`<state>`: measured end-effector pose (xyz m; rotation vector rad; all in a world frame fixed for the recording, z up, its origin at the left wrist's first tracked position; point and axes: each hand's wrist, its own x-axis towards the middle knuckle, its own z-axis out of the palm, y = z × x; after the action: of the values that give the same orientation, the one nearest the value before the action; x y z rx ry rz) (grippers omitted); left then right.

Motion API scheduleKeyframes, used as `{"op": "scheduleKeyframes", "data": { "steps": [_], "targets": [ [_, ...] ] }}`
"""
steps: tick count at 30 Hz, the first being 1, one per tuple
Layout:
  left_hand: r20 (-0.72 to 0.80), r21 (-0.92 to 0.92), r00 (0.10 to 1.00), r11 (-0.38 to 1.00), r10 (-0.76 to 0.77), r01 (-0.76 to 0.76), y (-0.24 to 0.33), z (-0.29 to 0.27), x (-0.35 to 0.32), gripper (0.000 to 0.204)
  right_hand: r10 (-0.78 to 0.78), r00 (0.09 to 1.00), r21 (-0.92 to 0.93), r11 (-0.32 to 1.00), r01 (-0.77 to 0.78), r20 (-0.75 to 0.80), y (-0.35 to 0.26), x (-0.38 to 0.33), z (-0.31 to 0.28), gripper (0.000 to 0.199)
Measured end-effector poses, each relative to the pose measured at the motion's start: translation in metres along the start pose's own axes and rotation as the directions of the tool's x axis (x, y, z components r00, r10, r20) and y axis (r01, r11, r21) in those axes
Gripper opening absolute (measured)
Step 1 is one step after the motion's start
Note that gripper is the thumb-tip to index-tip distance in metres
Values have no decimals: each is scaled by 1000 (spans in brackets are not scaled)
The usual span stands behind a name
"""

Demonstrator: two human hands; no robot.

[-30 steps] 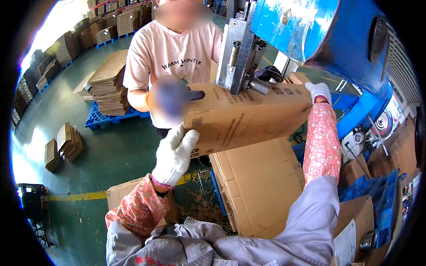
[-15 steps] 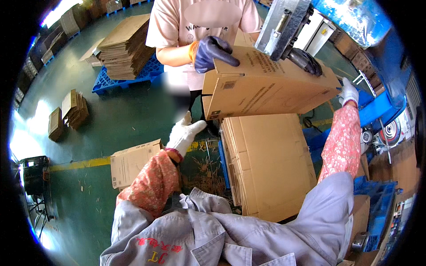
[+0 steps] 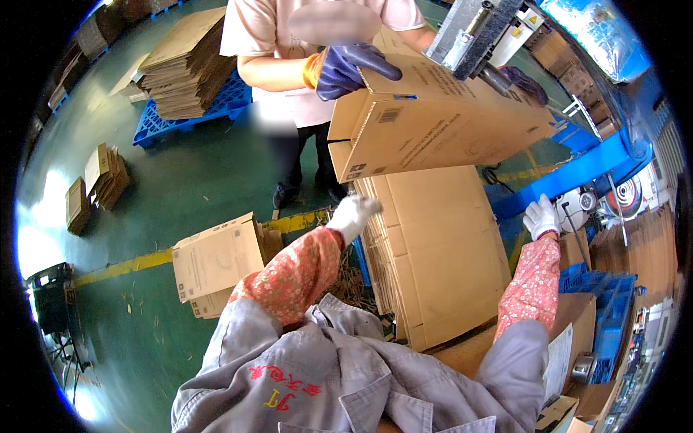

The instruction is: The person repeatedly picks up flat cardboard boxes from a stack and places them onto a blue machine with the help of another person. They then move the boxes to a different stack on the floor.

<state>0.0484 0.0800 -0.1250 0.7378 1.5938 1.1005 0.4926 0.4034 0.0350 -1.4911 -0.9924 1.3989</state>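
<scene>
Meanwhile the co-worker's purple-gloved hand (image 3: 351, 67) is holding the flattened cardboard carton (image 3: 440, 119) up at the stapling machine head (image 3: 473, 32). Both white-gloved hands, left hand (image 3: 352, 214) and right hand (image 3: 540, 215), are hovering open and empty over the flat carton stack (image 3: 433, 252); judging by that, steadying the raised carton likely comes next.

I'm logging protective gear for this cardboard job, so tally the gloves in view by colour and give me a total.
White knit work gloves, on the wearer's left hand and right hand: 2
Dark purple rubber gloves, on the co-worker holding the flat brown cardboard box: 2
Total: 4
</scene>
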Motion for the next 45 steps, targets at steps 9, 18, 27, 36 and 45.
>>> {"op": "scheduleKeyframes", "data": {
  "steps": [9, 18, 27, 36, 45],
  "targets": [
    [254, 731, 941, 681, -224, -35, 18, -35, -84, 51, -83, 996, 44, 995, 85, -33, -13, -1, 22, 60],
    [-87, 627, 990, 779, 114, -35, 9, -99, -114, 81, -307, 952, 107, 946, 307, -14, -94, -16, 114, 93],
    [-228, 161, 966, 983, 119, -83, -2, -117, -112, 97, -338, 941, 265, 909, 321, 19, -115, 14, 149, 107],
    [-197, 83, 970, 988, 145, -131, 10, -105, -108, 101, -354, 934, 324, 890, 321, 48, -94, 41, 150, 110],
    [-220, 22, 954, 979, 202, -202, 21, -107, -102, 130, -324, 941, 261, 921, 289, 100, -73, 37, 162, 108]
  ]
}}
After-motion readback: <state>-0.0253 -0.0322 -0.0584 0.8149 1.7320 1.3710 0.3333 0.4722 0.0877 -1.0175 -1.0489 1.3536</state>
